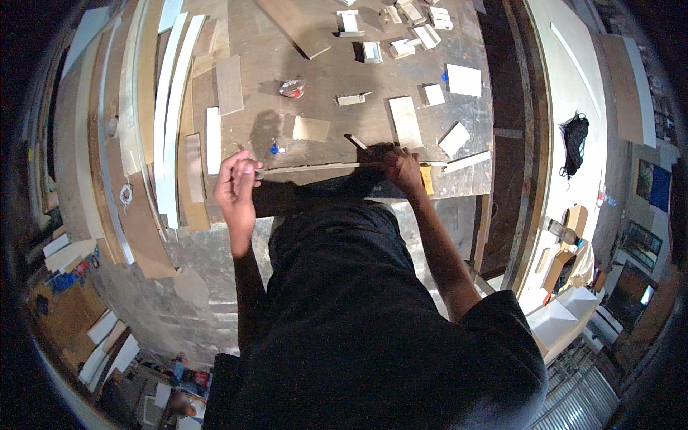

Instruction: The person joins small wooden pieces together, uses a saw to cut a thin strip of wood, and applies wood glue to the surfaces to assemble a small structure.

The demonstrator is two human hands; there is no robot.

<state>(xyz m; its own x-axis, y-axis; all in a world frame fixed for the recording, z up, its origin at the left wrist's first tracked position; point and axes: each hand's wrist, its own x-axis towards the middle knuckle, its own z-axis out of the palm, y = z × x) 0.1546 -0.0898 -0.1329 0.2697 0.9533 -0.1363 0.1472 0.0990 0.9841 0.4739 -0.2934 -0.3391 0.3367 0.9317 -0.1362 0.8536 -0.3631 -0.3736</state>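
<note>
A long, thin wooden strip (319, 168) stretches level between my hands, just over the near edge of the workbench. Its left end meets the curled fingers of my left hand (236, 188), which are closed at it. My right hand (403, 170) is closed round the strip near its right part, fingers bent and knuckles up. Beyond the right hand lie a yellow piece (427, 179) and a narrow white strip (467, 162). A short thin stick (357, 143) is just past the right hand, partly in shadow.
On the brown workbench (251, 72) lie a pale board (405, 122), white blocks (464, 79), a crumpled red-and-white wrapper (292, 88) and several small box-like pieces (371, 51). Long boards (175, 122) line the left side. A black cord bundle (574, 145) rests on a white surface at right.
</note>
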